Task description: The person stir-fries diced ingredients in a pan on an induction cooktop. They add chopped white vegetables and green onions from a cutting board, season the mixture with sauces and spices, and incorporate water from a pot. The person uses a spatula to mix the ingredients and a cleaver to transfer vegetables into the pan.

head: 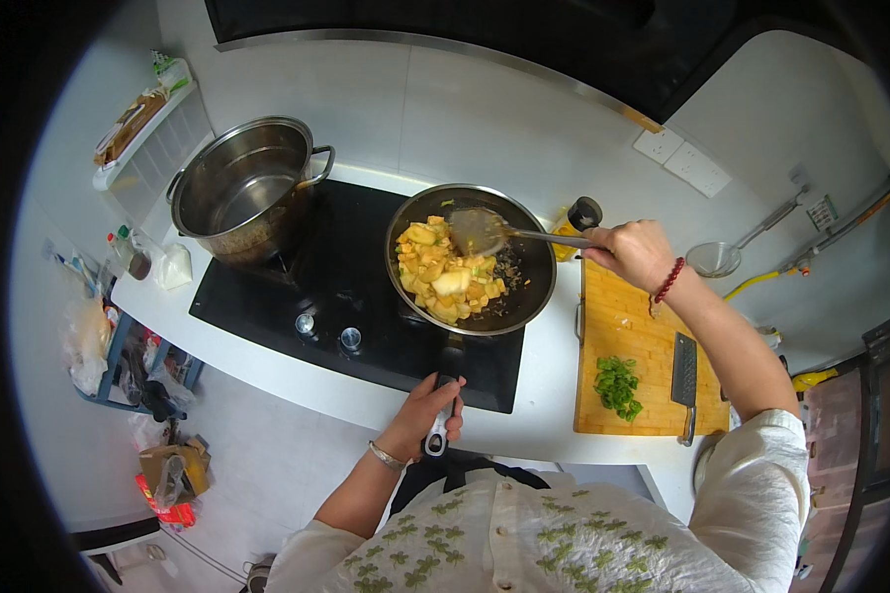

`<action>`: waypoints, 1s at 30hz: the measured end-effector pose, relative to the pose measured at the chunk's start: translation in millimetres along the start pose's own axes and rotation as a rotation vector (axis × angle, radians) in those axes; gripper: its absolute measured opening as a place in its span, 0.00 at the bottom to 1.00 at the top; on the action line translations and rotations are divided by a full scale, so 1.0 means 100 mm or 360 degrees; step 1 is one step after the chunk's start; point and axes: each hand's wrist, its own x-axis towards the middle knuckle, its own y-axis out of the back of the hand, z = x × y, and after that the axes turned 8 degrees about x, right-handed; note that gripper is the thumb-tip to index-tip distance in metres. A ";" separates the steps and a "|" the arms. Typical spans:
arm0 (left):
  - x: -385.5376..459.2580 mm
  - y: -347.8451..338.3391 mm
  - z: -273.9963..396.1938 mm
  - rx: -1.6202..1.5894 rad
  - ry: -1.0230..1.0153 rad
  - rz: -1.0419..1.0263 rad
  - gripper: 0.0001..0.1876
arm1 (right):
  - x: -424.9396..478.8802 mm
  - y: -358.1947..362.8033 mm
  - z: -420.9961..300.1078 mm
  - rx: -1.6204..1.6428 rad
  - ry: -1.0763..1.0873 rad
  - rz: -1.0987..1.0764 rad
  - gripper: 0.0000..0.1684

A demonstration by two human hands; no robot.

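Note:
My left hand [429, 415] grips the handle of a dark frying pan [530, 311] on the right side of the black cooktop [348, 278]. Yellowish chunks of food [449, 278] fill the pan's left half, with small dark bits scattered at its right. From the right, my right hand [630, 252] holds a spatula [545, 236] by its handle. The spatula's blade lies over the upper part of the food, inside the pan. What the chunks are made of I cannot tell for certain.
A large steel pot [241, 185] stands on the left burner. On the right, a wooden cutting board [601, 319] carries chopped green pieces [618, 388] and a cleaver [684, 370]. A black-capped bottle [584, 215] stands behind the board. A strainer [714, 259] hangs on the wall.

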 end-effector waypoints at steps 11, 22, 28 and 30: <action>-0.02 -0.03 0.00 0.0055 0.0002 0.0033 0.11 | 0.17 -1.13 -0.13 0.1871 -0.0778 -0.0537 0.19; -0.04 -0.05 0.01 0.0018 0.0004 0.0037 0.10 | -0.14 -0.36 -0.32 0.0931 -0.0391 0.0048 0.16; -0.01 -0.06 0.02 0.0040 -0.0009 0.0022 0.11 | -0.11 0.03 -0.17 0.0159 -0.0277 -0.0041 0.14; -0.02 -0.05 0.02 0.0065 -0.0012 0.0051 0.11 | 0.00 0.07 -0.07 0.0018 -0.0317 -0.0164 0.14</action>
